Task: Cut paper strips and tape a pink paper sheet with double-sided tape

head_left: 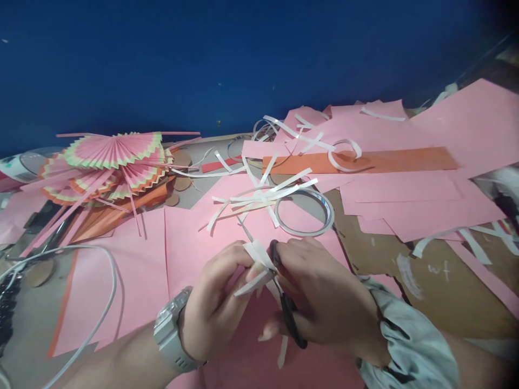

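Note:
My left hand [225, 297], with a grey watch [174, 329] on its wrist, pinches a white paper strip [259, 254] between thumb and fingers. My right hand [320, 294] grips black-handled scissors [292, 319], fingers through the loops. The scissors meet the strip where the two hands come together; how far the blades are apart is hard to see. Just beyond the hands lies a loose pile of white strips [259, 197]. Beside that pile, a roll of tape [330, 219] rests flat on pink paper [194, 237].
Pleated pink paper fans [117, 151] with yellow-green edges lie at the left. An orange strip [397, 162] crosses pink sheets [458, 129] at the right. A white cable [115, 275] loops at lower left. Brown cardboard [377, 254] shows on the right; a blue wall [243, 59] stands behind.

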`<state>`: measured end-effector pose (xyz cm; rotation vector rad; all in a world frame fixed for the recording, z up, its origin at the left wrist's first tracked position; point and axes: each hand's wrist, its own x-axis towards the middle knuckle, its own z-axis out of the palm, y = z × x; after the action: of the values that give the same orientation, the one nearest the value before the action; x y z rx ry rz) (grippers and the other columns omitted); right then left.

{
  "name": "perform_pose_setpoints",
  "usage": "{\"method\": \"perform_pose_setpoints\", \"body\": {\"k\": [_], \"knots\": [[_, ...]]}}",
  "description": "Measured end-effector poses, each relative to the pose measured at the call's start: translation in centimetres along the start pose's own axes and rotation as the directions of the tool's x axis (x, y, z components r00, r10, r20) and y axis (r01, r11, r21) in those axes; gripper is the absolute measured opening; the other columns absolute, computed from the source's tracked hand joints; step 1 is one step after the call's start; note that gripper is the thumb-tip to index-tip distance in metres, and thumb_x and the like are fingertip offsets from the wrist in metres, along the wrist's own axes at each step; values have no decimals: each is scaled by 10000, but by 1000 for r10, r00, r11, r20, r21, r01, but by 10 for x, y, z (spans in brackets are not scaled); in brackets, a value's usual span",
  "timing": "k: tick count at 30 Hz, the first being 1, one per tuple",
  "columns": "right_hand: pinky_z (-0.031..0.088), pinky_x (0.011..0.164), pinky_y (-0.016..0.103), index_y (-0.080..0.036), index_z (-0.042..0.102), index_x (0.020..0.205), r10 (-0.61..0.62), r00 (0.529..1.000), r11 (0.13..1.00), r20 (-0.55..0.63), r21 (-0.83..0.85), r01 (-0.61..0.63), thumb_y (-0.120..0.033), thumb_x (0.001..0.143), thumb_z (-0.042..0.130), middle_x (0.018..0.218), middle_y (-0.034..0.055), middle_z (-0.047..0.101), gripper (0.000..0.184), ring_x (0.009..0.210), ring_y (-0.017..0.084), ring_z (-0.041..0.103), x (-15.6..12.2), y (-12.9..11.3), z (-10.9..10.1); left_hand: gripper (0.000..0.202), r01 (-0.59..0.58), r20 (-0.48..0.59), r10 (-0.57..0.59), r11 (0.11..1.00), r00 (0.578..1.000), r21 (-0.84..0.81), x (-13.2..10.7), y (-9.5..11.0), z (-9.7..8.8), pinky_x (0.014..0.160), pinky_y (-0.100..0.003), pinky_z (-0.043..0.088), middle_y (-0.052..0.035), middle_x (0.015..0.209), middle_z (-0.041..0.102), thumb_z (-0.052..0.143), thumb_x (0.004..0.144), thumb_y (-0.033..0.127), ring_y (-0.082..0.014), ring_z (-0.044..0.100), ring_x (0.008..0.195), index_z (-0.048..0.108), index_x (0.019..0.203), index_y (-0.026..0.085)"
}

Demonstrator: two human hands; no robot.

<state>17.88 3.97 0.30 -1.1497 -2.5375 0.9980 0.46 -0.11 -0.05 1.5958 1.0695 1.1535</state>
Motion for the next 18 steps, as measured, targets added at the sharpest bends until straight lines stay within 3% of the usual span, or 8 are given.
{"method": "perform_pose_setpoints", "body": {"k": [4, 9, 15, 18], "knots": [[305, 679, 326, -172, 465, 774, 9, 1000, 1000, 12, 2, -9, -365, 621, 675, 774, 38, 549, 324, 680, 191, 439, 0, 1, 0, 144, 14, -10, -15, 1000, 1000, -1, -2, -1, 0, 670, -246, 423, -21, 766, 547, 421, 942, 190, -128, 515, 704, 551, 880, 200], [292, 664, 309, -178, 447, 765, 5, 1000, 1000, 20, 4, -5, -283, 605, 676, 758, 16, 548, 298, 660, 171, 432, 0, 0, 0, 147, 12, -5, -12, 1000, 1000, -7, -4, -5, 0, 665, -233, 409, -4, 758, 533, 401, 950, 175, -110, 489, 681, 532, 895, 213], [295, 663, 309, -178, 441, 758, 5, 1000, 1000, 5, 4, -5, -368, 639, 688, 750, 13, 544, 333, 642, 163, 428, 0, 0, 0, 147, -2, 4, 2, 1000, 1000, 3, -3, -6, 0, 673, -226, 408, -2, 759, 529, 398, 955, 193, -113, 485, 717, 528, 890, 215], [286, 646, 299, -187, 418, 731, 11, 1000, 1000, -1, -15, -11, -328, 632, 688, 721, -1, 534, 320, 635, 159, 421, 0, 0, 0, 148, -5, 3, 5, 1000, 1000, 1, -4, -7, 0, 663, -219, 408, 6, 768, 527, 394, 956, 177, -97, 478, 684, 530, 913, 214]]}}
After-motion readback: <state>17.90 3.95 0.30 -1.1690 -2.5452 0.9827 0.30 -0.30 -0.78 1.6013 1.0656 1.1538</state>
